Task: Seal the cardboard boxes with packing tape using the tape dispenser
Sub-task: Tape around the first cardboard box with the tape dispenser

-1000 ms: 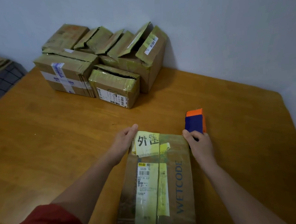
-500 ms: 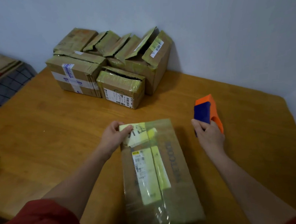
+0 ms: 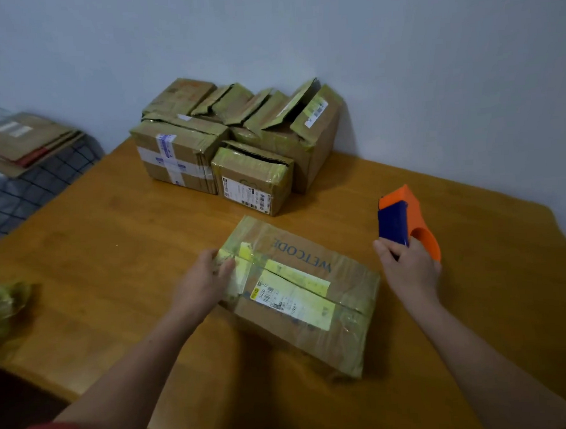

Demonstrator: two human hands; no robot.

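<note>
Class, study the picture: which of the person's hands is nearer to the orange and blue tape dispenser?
Right. The right hand grips the tape dispenser at its near end; the left hand is well to its left, holding the left end of the WETCODE box.

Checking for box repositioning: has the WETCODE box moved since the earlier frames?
Yes. The box has turned counterclockwise; its end in the left hand swung left relative to the stack.

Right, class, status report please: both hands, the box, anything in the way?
Left hand grips WETCODE box at its end. Right hand holds tape dispenser, beside the box, not touching it. Stacked boxes sit behind, apart.
</note>
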